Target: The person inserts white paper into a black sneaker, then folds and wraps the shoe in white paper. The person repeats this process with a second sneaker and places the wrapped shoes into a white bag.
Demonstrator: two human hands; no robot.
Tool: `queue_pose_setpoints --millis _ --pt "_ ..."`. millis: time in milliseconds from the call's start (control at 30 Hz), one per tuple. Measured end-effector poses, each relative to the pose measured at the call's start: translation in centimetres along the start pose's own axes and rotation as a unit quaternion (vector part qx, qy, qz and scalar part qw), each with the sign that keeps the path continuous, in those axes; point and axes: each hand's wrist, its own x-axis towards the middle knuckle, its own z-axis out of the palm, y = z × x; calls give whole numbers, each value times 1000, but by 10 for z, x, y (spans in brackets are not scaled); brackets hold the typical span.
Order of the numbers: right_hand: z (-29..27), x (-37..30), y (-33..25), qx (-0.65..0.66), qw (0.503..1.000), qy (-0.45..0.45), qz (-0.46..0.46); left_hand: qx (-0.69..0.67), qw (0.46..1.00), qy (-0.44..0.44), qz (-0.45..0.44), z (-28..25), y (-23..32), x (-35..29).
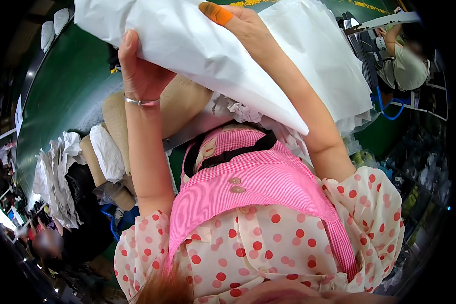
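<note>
A large white paper sheet (187, 38), creased and slanting down to a pointed corner, stretches between my hands. My left hand (147, 73) is closed on its near left edge, thumb on top and the other fingers hidden beneath. A bracelet circles that wrist. My right hand (251, 33) grips the sheet at the far side; an orange cover wraps one digit lying on the paper, and its other fingers are mostly out of sight. Right of it lies a stack of white paper sheets (321, 66). Tan, rounded forms (180, 104) sit below the held sheet, partly hidden.
A green surface (71, 86) extends at the left. Crumpled white paper (55, 175) and a white-wrapped piece (106, 152) are at the lower left. Dark shoes (357, 38) stand beyond the stack. One person (410, 63) sits at far right, another (50, 243) at lower left.
</note>
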Motion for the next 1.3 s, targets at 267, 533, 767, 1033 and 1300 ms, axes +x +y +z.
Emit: queue_pose_setpoints --millis 267,533,767,1033,1300 --pt "-6 -15 8 7 993 -56 101 200 950 174 163 6 8 -2" --pt "-10 -42 -15 -75 978 -154 115 225 927 226 199 20 -2 2" --pt "-16 -44 -23 -114 975 -175 82 207 925 233 218 25 -4 8" --pt "-16 -45 -17 -362 928 -70 -52 221 915 238 239 35 -5 10" --pt "6 -35 12 -332 875 134 -326 164 909 256 285 60 -3 16"
